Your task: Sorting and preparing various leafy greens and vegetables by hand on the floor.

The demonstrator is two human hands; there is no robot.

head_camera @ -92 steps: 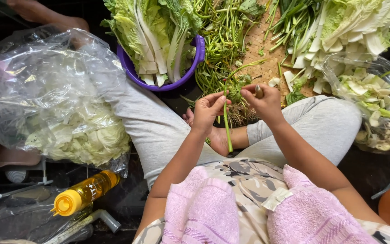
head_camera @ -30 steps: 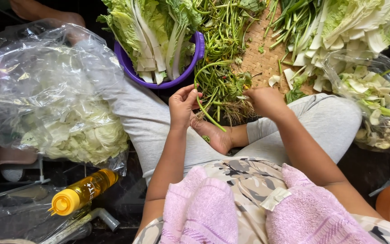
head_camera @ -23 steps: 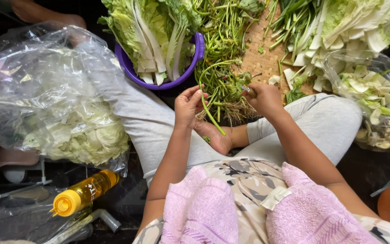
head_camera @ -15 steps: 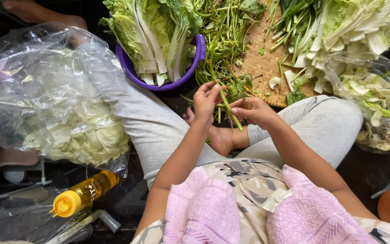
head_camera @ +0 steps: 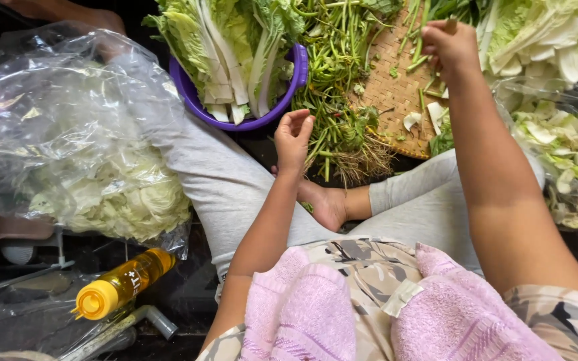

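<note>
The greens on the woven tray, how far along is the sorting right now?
Looks done: a purple bowl already holds cabbage leaves, and a clear bag holds cut pieces. In hand: the right hand grips a green stem over the woven tray; the left hand hangs empty. Left: a pile of thin rooted stems beside the tray.

A yellow bottle (head_camera: pixel 123 283) with a yellow cap lies on the dark floor. Just above it sits a clear plastic bag of pale cabbage (head_camera: pixel 81 154). Up and right of the bottle stands a purple basin (head_camera: pixel 203 110) filled with long leafy greens.
</note>
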